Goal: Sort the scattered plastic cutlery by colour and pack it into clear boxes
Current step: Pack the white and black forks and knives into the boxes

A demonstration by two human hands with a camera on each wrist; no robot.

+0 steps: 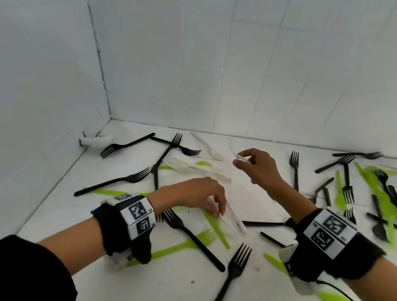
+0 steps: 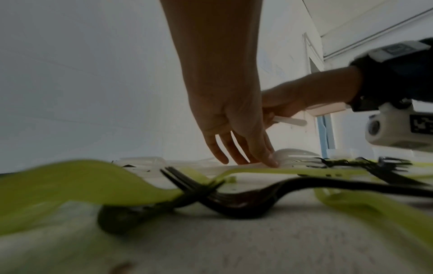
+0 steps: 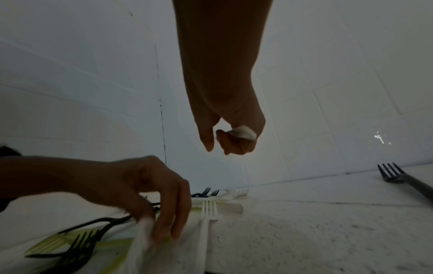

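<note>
Head view showed your right hand (image 1: pixel 259 167) raised above the bench (image 1: pixel 167 290), pinching a white utensil handle (image 1: pixel 241 158) between thumb and curled fingers, while your left hand (image 1: pixel 197 194) reached down, fingertips pressing white cutlery (image 1: pixel 231 222) lying near the middle; black forks (image 1: pixel 227 282) and green cutlery (image 1: pixel 174 248) lay scattered around both

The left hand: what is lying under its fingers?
Under the left hand, the fingers press on white cutlery lying flat on the table. A green fork lies beside it. How many white pieces are there stays hidden by the hand and blur.
</note>
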